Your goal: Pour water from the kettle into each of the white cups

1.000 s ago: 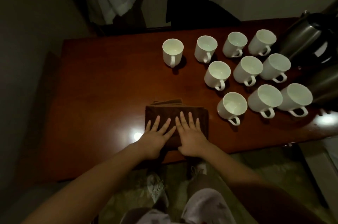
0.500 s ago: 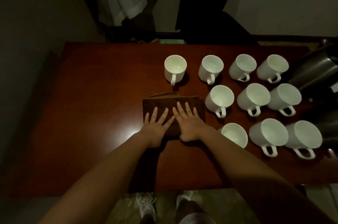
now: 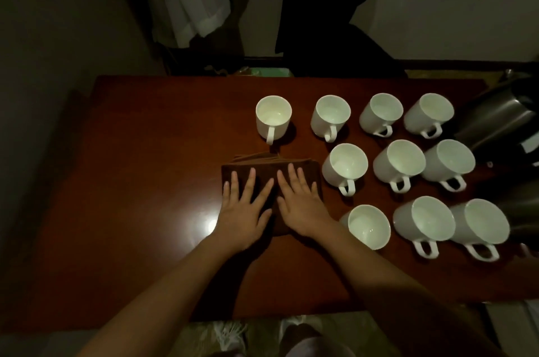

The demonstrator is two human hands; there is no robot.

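Several white cups stand on the dark red table [image 3: 145,181], handles toward me. One cup [image 3: 273,117] stands apart at the left of the back row; the others, such as the cup [image 3: 348,167] just right of my hands, form rows to the right. A steel kettle [image 3: 495,120] leans in at the far right edge, with a second steel vessel [image 3: 522,210] below it, both cut off by the frame. My left hand [image 3: 245,210] and my right hand [image 3: 300,205] lie flat, fingers spread, side by side on a folded brown cloth [image 3: 262,170].
A wall runs along the table's left side. Clothes [image 3: 186,6] hang behind the far edge, beside a dark shape [image 3: 320,6]. The table's near edge is just above my legs and shoes on a patterned floor [image 3: 248,336].
The view has tilted up and closer, so the table and cups sit lower in the frame. Both hands stay flat on the cloth in the same pose.
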